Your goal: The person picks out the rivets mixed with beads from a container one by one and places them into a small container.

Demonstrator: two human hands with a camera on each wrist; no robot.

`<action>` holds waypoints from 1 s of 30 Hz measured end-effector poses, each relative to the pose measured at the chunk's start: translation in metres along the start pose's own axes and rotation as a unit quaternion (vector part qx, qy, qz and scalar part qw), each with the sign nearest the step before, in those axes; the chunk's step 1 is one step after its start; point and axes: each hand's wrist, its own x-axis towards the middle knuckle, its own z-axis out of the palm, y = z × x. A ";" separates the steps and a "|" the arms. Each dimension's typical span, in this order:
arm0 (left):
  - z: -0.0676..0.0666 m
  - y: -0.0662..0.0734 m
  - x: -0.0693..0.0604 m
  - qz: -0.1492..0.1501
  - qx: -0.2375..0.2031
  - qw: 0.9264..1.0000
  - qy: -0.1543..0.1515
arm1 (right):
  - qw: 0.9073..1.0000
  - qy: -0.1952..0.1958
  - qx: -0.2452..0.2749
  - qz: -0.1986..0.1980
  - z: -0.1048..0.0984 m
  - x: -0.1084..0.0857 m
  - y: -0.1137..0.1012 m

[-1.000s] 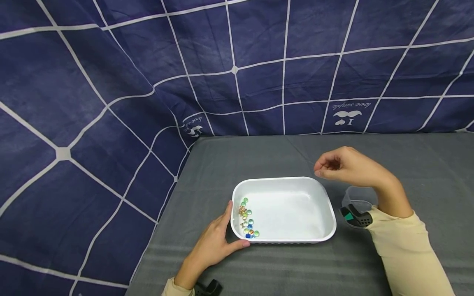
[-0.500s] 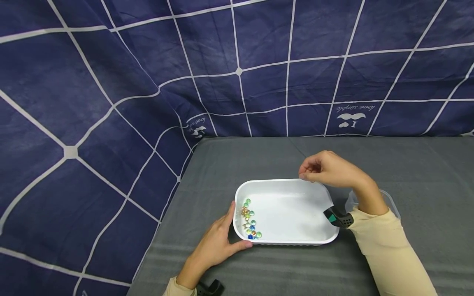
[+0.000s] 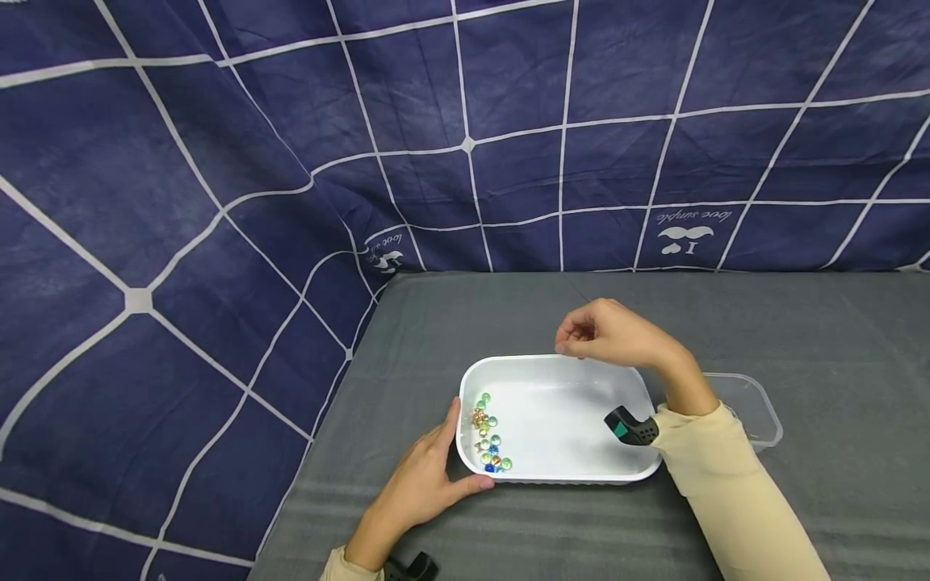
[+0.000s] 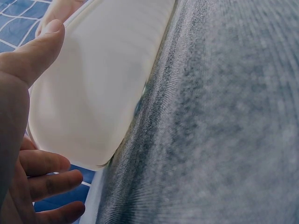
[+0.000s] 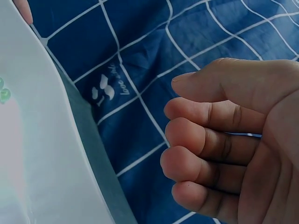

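A white tray lies on the grey cloth with several coloured glass marbles and small gold pieces along its left side. My left hand rests against the tray's near left corner, thumb on the front edge and index finger along the left side. Above the tray's far rim hangs my right hand, fingers curled towards the palm. In the right wrist view, nothing shows between the thumb and curled fingers; whether something small is hidden there is unclear.
A clear plastic container stands right of the tray, partly behind the right forearm. Grey cloth covers the table. A dark blue curtain with white lines bounds the back and left.
My right hand has moved left, from beyond the tray's far right corner to over its far rim, uncovering more of the clear container. My left hand stays at the tray's corner.
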 end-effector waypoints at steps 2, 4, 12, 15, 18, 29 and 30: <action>0.000 0.000 0.000 -0.001 0.001 1.000 0.000 | 1.000 -0.002 0.000 -0.003 0.003 0.004 -0.001; 0.000 0.000 0.000 0.001 0.000 1.000 0.002 | 1.000 -0.002 -0.002 -0.008 0.005 0.008 -0.003; 0.000 -0.002 -0.001 0.011 0.007 1.000 0.005 | 0.999 -0.011 -0.002 -0.031 0.016 0.021 -0.010; -0.001 -0.002 -0.001 0.009 0.007 1.000 0.003 | 0.999 -0.009 0.002 -0.036 0.021 0.025 -0.013; -0.001 -0.001 -0.001 0.005 0.006 1.000 0.000 | 0.999 -0.010 0.006 -0.044 0.025 0.028 -0.016; 0.000 0.000 -0.001 0.003 0.004 1.000 0.001 | 0.997 -0.035 -0.012 -0.061 0.033 0.042 -0.023; 0.000 0.000 -0.001 0.002 0.005 1.000 0.001 | 0.997 -0.037 -0.013 -0.063 0.033 0.043 -0.024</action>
